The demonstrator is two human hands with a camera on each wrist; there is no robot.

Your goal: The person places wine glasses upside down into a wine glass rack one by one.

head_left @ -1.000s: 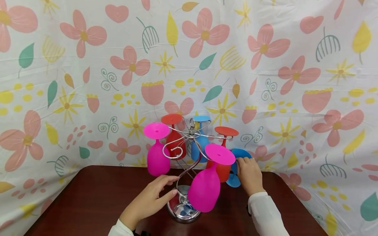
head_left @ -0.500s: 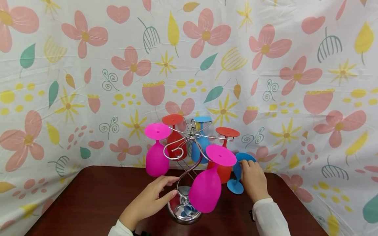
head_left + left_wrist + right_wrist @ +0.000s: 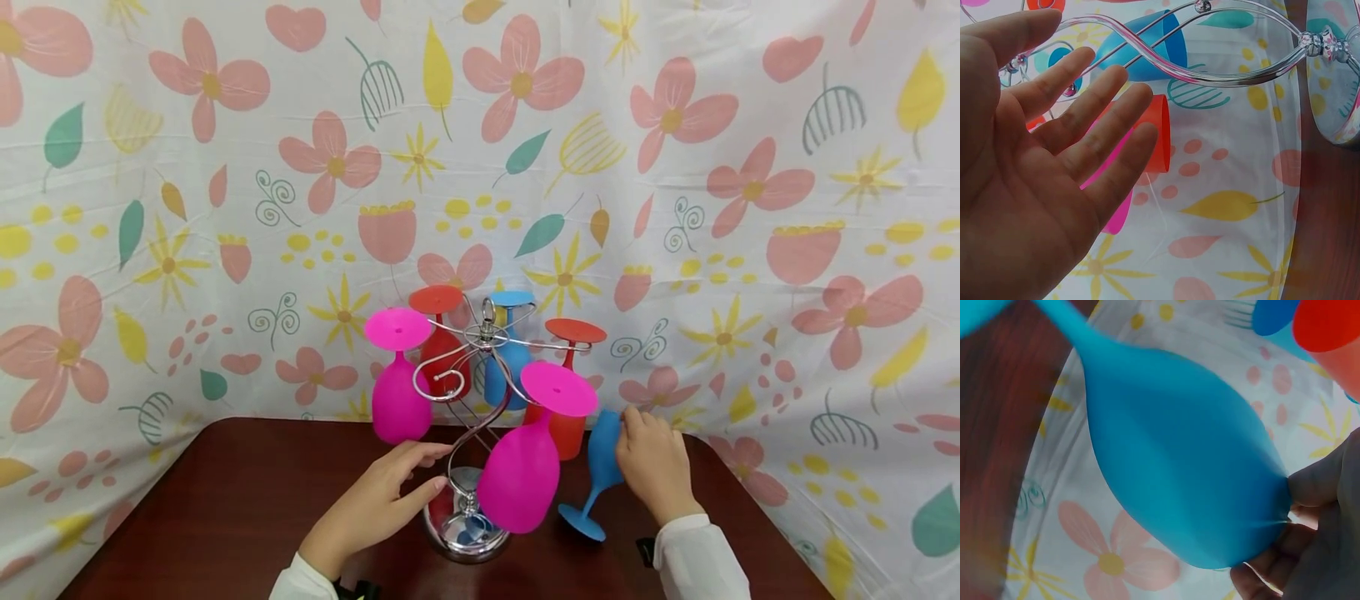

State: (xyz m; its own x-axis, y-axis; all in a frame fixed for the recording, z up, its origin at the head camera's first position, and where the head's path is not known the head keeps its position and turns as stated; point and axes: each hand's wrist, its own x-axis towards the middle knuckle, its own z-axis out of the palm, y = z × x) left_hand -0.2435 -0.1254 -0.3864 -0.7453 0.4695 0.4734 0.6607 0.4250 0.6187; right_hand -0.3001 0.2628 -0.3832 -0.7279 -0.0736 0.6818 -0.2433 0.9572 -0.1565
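Observation:
My right hand (image 3: 656, 467) pinches the rim of a blue wine goblet (image 3: 604, 450), which hangs tilted beside the rack with its round foot lower left. In the right wrist view the bowl (image 3: 1179, 450) fills the middle, with fingertips and thumb at its rim. Near the stem of a chrome stemware rack (image 3: 468, 542), my left hand (image 3: 371, 512) has its fingers extended; whether they touch the metal I cannot tell. The left wrist view shows the spread fingers with the curved chrome rod (image 3: 1235, 80) beyond.
Upside down on the rack hang a front pink goblet (image 3: 520, 479), a left pink goblet (image 3: 400, 400), a red goblet (image 3: 447, 358), an orange-red goblet (image 3: 567, 433) and a rear blue goblet (image 3: 510, 375). A floral cloth (image 3: 480, 167) hangs behind the dark table (image 3: 247, 517).
My right hand has drawn the blue goblet from behind the front pink goblet, rightward and nearer. Its bowl opening has turned out of sight, and its foot has come lower. The left hand stays put.

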